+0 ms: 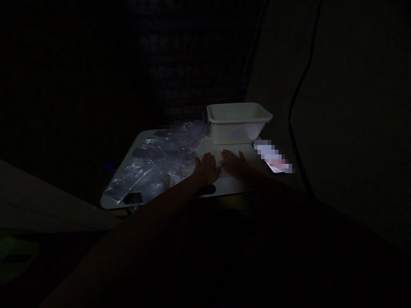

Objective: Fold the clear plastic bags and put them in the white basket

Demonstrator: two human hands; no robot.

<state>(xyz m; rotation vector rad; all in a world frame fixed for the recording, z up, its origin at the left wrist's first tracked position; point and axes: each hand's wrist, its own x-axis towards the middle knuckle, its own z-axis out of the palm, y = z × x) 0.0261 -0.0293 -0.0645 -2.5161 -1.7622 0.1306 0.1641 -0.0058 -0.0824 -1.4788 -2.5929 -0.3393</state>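
In dim light, my left hand [208,169] lies palm down on the white table [231,186], its fingers apart and pointing away from me. Close to its right, my right hand [235,163] rests flat with fingers spread, holding nothing. Clear plastic bags [154,160] lie in a loose heap just left of my left hand. A white rectangular tub [236,130] stands behind both hands. Right of my right hand is a lit, blurred screen [272,157], lying at a slant on the table's right side.
A dark cable [290,115] hangs along the wall at the right. A pale panel [48,201] stands at the lower left, with a green object [16,256] below it. A dark oval [208,189] sits at the table's front edge.
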